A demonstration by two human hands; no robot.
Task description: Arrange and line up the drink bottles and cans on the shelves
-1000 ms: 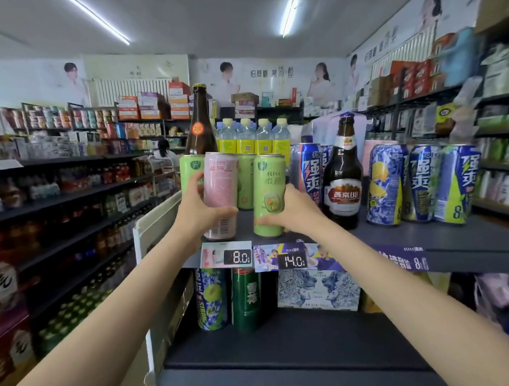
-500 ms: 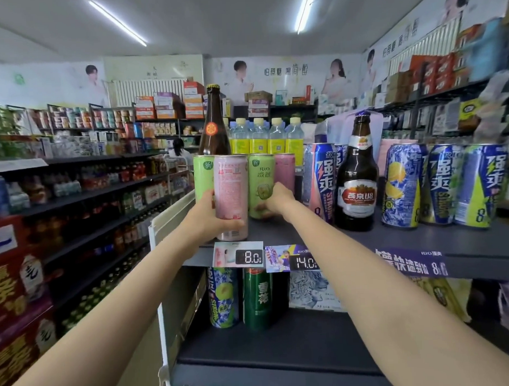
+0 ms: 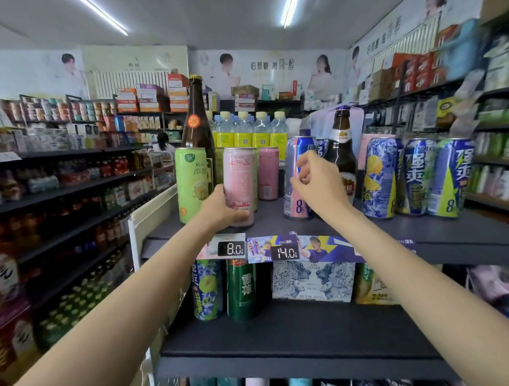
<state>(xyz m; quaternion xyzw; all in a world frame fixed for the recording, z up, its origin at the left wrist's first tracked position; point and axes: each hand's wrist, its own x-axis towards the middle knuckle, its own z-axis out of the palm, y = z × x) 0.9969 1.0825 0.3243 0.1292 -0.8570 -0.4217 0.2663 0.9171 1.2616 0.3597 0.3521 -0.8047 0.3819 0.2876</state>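
Hands at the drink shelf

The left hand (image 3: 219,211) grips a tall pink aluminium can (image 3: 239,181) standing at the dark grey metal shelf's (image 3: 422,230) front edge; the right hand (image 3: 316,185), fingers loosely curled, holds nothing.

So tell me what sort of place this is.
A small grocery or convenience store, most likely: price tags clipped to the shelf edge, drink cans lined up for sale, and aisles of stocked shelving with cartons above.

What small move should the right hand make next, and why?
Probably close the right hand on the blue can and slide it toward the pink can held by the left hand. Its fingers are near the blue can, and a gap separates the two cans.
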